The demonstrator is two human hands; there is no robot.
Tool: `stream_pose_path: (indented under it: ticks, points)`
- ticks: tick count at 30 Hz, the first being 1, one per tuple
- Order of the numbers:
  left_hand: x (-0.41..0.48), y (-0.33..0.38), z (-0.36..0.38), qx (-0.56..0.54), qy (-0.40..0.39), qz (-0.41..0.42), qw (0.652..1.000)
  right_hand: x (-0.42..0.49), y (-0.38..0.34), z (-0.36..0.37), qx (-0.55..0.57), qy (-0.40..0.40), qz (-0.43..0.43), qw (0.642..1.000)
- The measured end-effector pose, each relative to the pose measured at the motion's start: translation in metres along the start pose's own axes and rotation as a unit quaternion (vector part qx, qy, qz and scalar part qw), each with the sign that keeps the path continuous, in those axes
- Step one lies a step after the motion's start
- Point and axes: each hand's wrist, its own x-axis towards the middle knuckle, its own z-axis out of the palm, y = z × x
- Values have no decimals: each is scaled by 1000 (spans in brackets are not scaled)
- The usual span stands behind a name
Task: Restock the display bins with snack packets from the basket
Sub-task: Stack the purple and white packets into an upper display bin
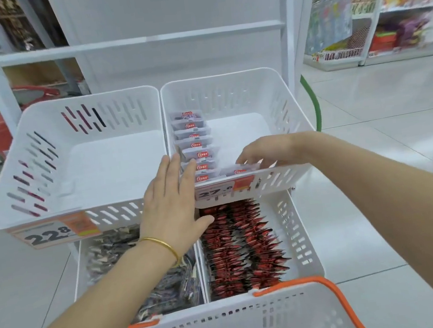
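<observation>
While your right hand (265, 152) curls its fingers down on the top edge of a snack packet (239, 171) just right of centre, pinching it as far as the view shows, your left hand (172, 210) lies flat with fingers straight across the rim where the two upper bins meet, fingertips touching the near end of the packet row (197, 149); the held packet stands alone against the front wall of the right upper bin (286, 117), beside that row, with nothing behind to prop it; release it carelessly and it will likely tip backward onto the bin's bare floor; press harder with the left fingers and the row could fan over toward the back; the basket (229, 323) at the bottom edge sits close under your forearms — a dropped elbow may knock it.
</observation>
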Motion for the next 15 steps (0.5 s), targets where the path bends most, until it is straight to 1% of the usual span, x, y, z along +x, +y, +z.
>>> stream_pose_path:
  ticks: [1, 2, 3, 5, 7, 8, 9, 10, 12, 13, 15]
  points:
    - [1, 0, -1, -4, -3, 1, 1000, -6, -2, -2, 23, -11, 8, 1000]
    - [1, -1, -3, -5, -6, 4, 1000, -12, -4, -3, 21, 1, 1, 1000]
    - [1, -1, -6, -6, -7, 11, 1000, -19, -6, -3, 15, 34, -15, 999]
    - [-8, 1, -14, -19, 9, 29, 999, -39, -6, 1, 27, 130, -74, 988]
    - [-29, 8, -24, -63, 28, 42, 997, -68, -4, 12, 101, 212, -126, 964]
    - [-45, 13, -28, -88, 24, 49, 995, -85, -3, 21, 137, 238, -145, 951]
    - [-63, 18, -31, -111, 11, 56, 992, -104, -1, 33, 172, 247, -159, 940]
    - [-83, 23, -33, -132, -14, 60, 989, -120, 2, 48, 200, 243, -169, 934]
    - [-125, 31, -34, -170, -96, 52, 979, -142, 17, 89, 247, 215, -162, 931]
    - [-145, 33, -33, -181, -140, 42, 973, -148, 28, 115, 266, 189, -143, 934]
    - [-179, 32, -32, -182, -221, 22, 958, -151, 54, 175, 265, 132, -85, 951]
